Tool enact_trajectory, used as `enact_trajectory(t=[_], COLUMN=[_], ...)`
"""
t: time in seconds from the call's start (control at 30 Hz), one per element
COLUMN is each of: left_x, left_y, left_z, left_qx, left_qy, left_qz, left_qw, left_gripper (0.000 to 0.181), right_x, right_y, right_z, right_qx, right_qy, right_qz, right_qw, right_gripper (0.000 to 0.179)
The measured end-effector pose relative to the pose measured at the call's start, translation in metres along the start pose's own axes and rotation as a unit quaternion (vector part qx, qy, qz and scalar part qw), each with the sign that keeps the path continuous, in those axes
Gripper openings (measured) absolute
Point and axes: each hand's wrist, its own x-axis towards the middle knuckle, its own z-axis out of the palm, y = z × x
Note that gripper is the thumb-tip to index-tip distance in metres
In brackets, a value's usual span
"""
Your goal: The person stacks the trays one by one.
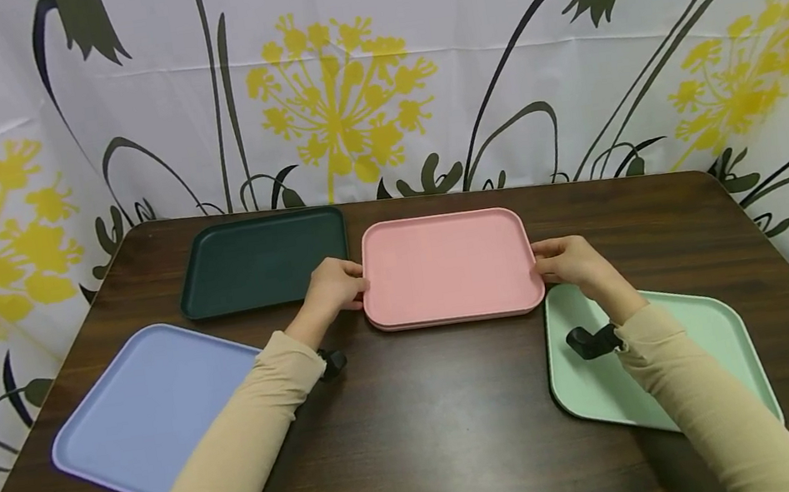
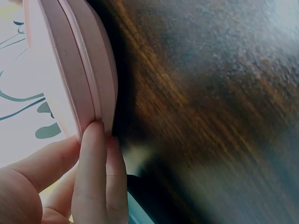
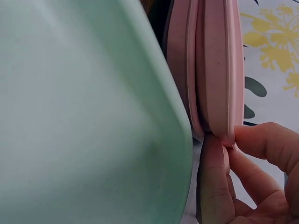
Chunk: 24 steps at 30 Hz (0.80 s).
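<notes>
Two pink trays are stacked at the middle of the table. The upper pink tray (image 1: 447, 268) covers most of the lower pink tray (image 2: 103, 60), whose side shows in both wrist views. My left hand (image 1: 331, 290) pinches the left end of the upper tray, thumb at its rim and a fingertip at the seam between the two. At the opposite end, my right hand (image 1: 577, 262) pinches the upper tray's rim between thumb and fingers. A narrow gap parts the trays near the right fingertips (image 3: 215, 149).
A dark green tray (image 1: 264, 260) lies at the back left, a blue tray (image 1: 159, 405) at the front left, partly under my left sleeve. To the right, a mint green tray (image 1: 701, 329) lies beneath my right forearm. Behind the wooden table (image 1: 437, 442) hangs a flowered cloth (image 1: 482, 7).
</notes>
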Motion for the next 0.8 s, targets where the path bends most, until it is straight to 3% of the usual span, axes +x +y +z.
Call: enact_trajectory(t=[0.43,0.8], left_x=[0.0034,0.0025], left_y=[-0.0018,-0.0025], left_z=[0.0032,0.0022], left_qx=[0.025,0.021], left_qy=[0.008,0.010], left_qz=[0.007,0.010], left_qw=[0.9996,0.9997], left_gripper=[0.035,0.036], right_x=[0.0013,0.0042], right_y=[0.0003,0.0012], right_z=[0.0013,0.0023], right_qx=[0.006,-0.001], right_qy=[0.002,0.000], right_qz=[-0.004,0.003], right_qw=[1.0000,1.0000], right_gripper=[0.051,0.051])
